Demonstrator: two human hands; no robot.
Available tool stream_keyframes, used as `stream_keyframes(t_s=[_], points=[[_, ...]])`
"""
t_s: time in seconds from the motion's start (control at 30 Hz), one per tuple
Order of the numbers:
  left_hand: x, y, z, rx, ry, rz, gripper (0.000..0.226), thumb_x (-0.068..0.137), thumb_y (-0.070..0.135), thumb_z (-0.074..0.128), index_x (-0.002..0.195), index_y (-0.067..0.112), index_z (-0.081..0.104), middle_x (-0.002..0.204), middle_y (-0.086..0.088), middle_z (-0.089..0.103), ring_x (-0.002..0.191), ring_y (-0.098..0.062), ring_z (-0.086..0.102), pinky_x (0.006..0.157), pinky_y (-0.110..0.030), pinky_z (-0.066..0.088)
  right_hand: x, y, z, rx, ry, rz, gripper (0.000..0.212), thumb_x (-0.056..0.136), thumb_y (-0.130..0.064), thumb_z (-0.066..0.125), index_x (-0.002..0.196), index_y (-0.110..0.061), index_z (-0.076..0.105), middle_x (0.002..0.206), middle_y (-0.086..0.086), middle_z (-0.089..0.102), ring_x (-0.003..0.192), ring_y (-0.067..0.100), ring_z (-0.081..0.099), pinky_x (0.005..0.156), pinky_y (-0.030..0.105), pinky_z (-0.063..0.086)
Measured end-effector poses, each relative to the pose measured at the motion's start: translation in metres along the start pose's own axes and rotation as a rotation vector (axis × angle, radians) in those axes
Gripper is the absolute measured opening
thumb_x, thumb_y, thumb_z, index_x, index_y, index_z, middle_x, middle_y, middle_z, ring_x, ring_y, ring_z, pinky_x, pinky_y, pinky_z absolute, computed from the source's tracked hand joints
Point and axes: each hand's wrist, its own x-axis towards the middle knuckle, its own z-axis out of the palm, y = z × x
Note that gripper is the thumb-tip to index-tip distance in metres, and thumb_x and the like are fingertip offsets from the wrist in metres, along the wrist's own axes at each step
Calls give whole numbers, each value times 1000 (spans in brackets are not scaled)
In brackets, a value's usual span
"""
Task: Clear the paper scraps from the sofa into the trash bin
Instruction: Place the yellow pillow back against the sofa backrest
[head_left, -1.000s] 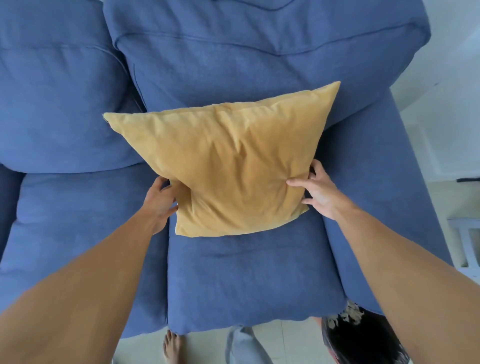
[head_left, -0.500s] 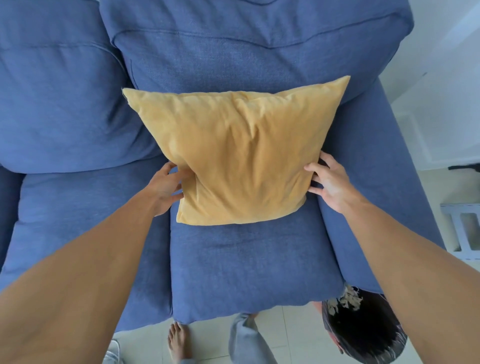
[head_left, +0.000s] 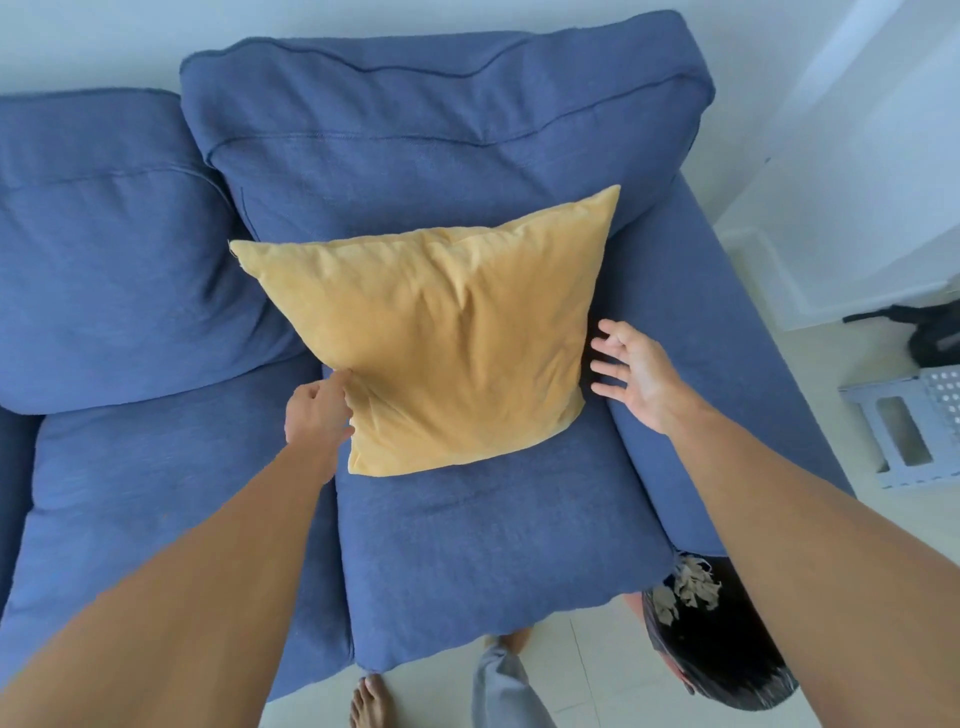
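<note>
The paper scraps (head_left: 685, 590) lay in the trash bin (head_left: 727, 670) near the sofa (head_left: 493, 545), so the open right hand (head_left: 631, 371) and the left hand (head_left: 317, 415) pinching the yellow pillow (head_left: 441, 353) should gently let go

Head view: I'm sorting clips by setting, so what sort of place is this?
Probably a home living room: a blue sofa with a yellow cushion, a tiled floor, and a trash bin holding paper scraps.

Bare forearms, no sleeves, grey trouser leg (head_left: 506, 691), bare foot (head_left: 368, 704)
</note>
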Motion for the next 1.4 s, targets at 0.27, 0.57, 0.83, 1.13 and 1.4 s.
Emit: stream_keyframes(t_s=[0.27, 0.57, 0.83, 1.13, 1.4], points=[[-100, 20, 126, 134, -434, 391, 44, 100, 60, 64, 98, 16, 67, 90, -5, 76, 76, -20, 70, 71, -37, 60, -35, -4, -68, -334, 125, -186, 54, 98, -28, 51, 151, -28, 58, 143, -3, 61, 129, 16, 56, 113, 42, 46], [-183, 42, 320, 678, -827, 958, 64, 103, 61, 56, 159, 32, 45, 163, 8, 48, 150, -10, 43, 118, -29, 34, -22, 51, -190, -719, 456, -224, 61, 110, -33, 51, 165, -13, 36, 169, 13, 37, 156, 28, 32, 124, 42, 31], [-171, -4, 417, 1271, -734, 1317, 80, 106, 63, 41, 172, 27, 13, 182, -2, 8, 168, -32, -1, 134, -53, 5, 9, 110, -226, -1000, 534, -96, 77, 111, -59, 26, 172, -14, 9, 178, 16, 11, 164, 35, 8, 129, 62, 11], [-126, -28, 471, 1513, -553, 1584, 87, 99, 77, 1, 173, 30, 2, 183, -4, -3, 167, -39, -9, 129, -68, -3, 34, 135, -222, -1024, 779, -160, 75, 108, -61, 16, 169, -20, 25, 174, 14, 29, 160, 37, 25, 129, 60, 18], [-119, -30, 476, 1506, -563, 1663, 87, 101, 77, -2, 172, 29, 9, 182, -7, 4, 167, -40, -4, 129, -71, -1, 38, 140, -225, -1027, 812, -156, 71, 108, -60, 23, 168, -21, 31, 172, 14, 35, 158, 36, 31, 128, 60, 22]])
